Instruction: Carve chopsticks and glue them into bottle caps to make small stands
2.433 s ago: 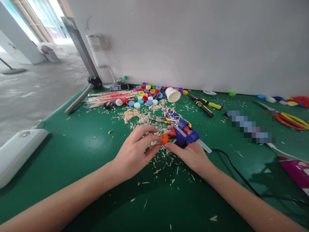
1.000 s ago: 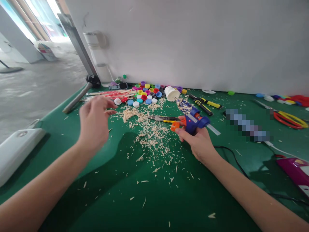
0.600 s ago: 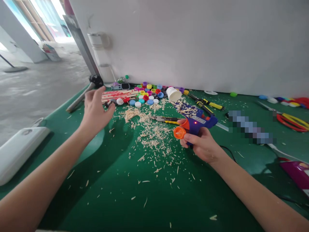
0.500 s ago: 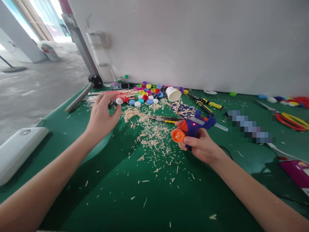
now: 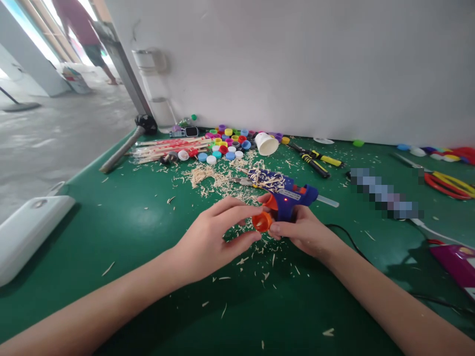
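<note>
My right hand (image 5: 308,232) is wrapped round the handle of a blue hot glue gun (image 5: 289,197) with an orange trigger and a lit red light. Its thumb and fingertips also pinch an orange bottle cap (image 5: 261,222), hollow side facing me. A clear glue stick (image 5: 328,200) pokes out of the gun's rear, and wood shavings cling to its barrel. Close at the cap's left edge is my left hand (image 5: 217,237), fingers and thumb apart on either side of the rim; whether they touch it I cannot tell. Pliers (image 5: 243,181) lie partly hidden behind the gun.
Behind are coloured bottle caps (image 5: 230,143), a white paper cup (image 5: 266,144), wooden sticks (image 5: 170,147) and wire strippers (image 5: 315,159). A mallet (image 5: 124,148) and white power bank (image 5: 31,232) lie left, scissors (image 5: 445,183) right. Wood shavings (image 5: 208,175) litter the green table. A person (image 5: 83,34) stands beyond.
My left hand has come right and nearer, from beside the sticks to the orange cap. The glue gun and cap have shifted slightly left. A person has come into view at upper left.
</note>
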A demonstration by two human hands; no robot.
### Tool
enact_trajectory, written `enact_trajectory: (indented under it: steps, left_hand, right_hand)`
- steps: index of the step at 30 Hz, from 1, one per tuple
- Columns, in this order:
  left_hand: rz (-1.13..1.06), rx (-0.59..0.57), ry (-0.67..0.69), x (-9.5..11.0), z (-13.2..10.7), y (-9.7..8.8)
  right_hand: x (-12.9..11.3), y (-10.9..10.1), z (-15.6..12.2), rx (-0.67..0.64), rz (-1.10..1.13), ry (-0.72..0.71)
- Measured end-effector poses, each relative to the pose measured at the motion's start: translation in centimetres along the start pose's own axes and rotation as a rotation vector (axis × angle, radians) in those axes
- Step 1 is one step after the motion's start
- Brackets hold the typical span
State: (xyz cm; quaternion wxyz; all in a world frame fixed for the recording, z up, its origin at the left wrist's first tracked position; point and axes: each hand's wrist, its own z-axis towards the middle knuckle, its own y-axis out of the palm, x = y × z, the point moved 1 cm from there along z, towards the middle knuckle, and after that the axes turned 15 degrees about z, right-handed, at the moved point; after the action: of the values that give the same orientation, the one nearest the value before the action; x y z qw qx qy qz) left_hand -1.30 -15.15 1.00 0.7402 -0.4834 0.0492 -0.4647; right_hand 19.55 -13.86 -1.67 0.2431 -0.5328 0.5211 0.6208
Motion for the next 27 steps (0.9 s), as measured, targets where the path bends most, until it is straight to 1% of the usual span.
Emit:
enact_trajectory:
  steps: [4,9,20,27]
  left_hand:
    - [-0.010,-0.008,0.004,-0.34,-0.09,0.24]
    - [-0.015,-0.018,0.017,-0.54,-0.29,0.35]
    - [-0.046,-0.073,-0.019,-0.63,-0.40,0.58]
    - [-0.060,-0.106,-0.045,-0.55,-0.47,0.39]
  right_hand:
    - [0.21,0.22,0.06,0.018,-0.002,0.030]
    - [0.33,0.09,0.08,0.010,-0.002,0.045]
    - [0.66,-0.39,0.12,-0.015,-0.029,0.038]
    - [0.74,-0.42,0.11,-0.005,-0.079,0.043]
